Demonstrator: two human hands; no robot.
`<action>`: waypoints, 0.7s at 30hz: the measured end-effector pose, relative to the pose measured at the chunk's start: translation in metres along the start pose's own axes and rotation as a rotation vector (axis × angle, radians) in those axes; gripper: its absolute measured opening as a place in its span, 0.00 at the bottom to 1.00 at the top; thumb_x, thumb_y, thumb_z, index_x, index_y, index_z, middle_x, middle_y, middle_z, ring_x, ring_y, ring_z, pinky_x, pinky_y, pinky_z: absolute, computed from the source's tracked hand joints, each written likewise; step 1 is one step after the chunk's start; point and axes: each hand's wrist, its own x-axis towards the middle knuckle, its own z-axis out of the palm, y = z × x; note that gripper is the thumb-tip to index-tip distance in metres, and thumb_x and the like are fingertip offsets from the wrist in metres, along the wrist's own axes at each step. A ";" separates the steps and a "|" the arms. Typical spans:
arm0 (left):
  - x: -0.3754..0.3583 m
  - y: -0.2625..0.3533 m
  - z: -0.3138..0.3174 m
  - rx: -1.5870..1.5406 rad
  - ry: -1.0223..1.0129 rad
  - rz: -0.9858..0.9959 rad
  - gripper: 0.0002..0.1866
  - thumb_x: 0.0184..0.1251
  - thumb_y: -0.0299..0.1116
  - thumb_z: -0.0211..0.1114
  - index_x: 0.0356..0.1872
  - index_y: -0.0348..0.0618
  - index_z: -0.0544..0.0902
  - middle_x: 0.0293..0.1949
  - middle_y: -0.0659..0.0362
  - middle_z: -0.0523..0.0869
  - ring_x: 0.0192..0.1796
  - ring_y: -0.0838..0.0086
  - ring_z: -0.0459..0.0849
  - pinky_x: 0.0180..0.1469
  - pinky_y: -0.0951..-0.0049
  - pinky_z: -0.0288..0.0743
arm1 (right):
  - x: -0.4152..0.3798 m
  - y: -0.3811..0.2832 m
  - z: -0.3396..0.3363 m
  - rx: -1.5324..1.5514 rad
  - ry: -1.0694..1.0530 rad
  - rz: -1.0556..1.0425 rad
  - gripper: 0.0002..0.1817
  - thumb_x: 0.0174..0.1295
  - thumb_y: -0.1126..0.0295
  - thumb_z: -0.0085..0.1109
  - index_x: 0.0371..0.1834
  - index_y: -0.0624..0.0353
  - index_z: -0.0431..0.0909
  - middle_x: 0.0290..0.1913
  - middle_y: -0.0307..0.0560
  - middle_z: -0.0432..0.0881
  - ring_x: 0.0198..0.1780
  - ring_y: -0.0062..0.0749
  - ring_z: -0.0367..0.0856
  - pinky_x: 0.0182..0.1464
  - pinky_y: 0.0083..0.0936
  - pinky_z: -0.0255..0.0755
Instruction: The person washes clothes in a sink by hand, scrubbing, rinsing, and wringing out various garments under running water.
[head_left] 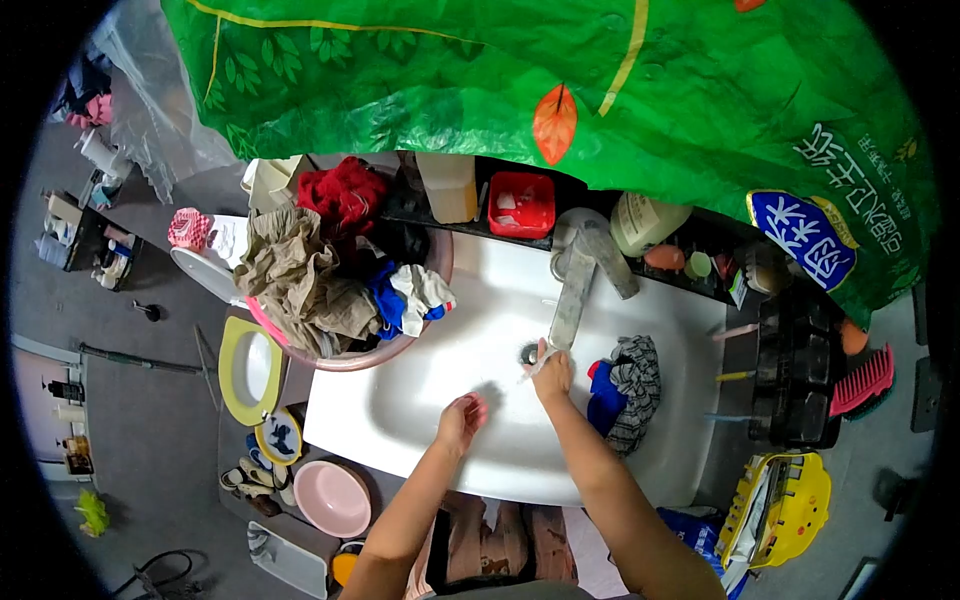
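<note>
My right hand (552, 378) is at the end of the faucet spout (573, 300), over the white sink (400, 430). What looks like water streaks past its fingers near the drain (528, 353); I see no object in it. My left hand (463, 421) hovers over the left part of the basin, its fingers loosely bent and apart, with nothing in them. To the right of my right hand, a bunched grey checked cloth (634, 385) with a blue part (605, 400) lies in the basin. A pink tub (437, 265) heaped with clothes (300, 280) rests at the sink's left end.
A green plastic sheet (400, 90) hangs across the top. A red container (521, 204) and a pump bottle (645, 222) stand behind the faucet. At right are a black rack (795, 375) and yellow basket (800, 510). A pink basin (332, 498) and toilet (250, 372) are at left.
</note>
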 end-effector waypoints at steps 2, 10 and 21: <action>0.000 0.000 -0.001 0.005 -0.001 -0.012 0.09 0.64 0.30 0.45 0.40 0.40 0.73 0.34 0.58 0.78 0.33 0.74 0.78 0.33 0.78 0.75 | -0.019 -0.002 -0.017 0.021 0.058 -0.102 0.25 0.51 0.58 0.55 0.55 0.50 0.70 0.44 0.51 0.71 0.45 0.44 0.70 0.46 0.36 0.66; -0.007 0.001 0.013 0.025 -0.028 -0.023 0.08 0.63 0.29 0.48 0.40 0.41 0.72 0.31 0.60 0.78 0.31 0.75 0.78 0.32 0.78 0.75 | -0.020 -0.012 -0.015 -0.019 -0.001 -0.083 0.15 0.53 0.66 0.49 0.44 0.53 0.76 0.41 0.50 0.73 0.42 0.42 0.72 0.43 0.37 0.66; -0.016 0.006 0.060 0.029 -0.176 -0.057 0.09 0.65 0.29 0.46 0.39 0.38 0.73 0.32 0.59 0.77 0.31 0.72 0.78 0.34 0.75 0.78 | 0.002 -0.005 -0.153 1.664 0.431 0.436 0.16 0.61 0.60 0.45 0.38 0.65 0.74 0.31 0.47 0.78 0.27 0.27 0.74 0.34 0.22 0.70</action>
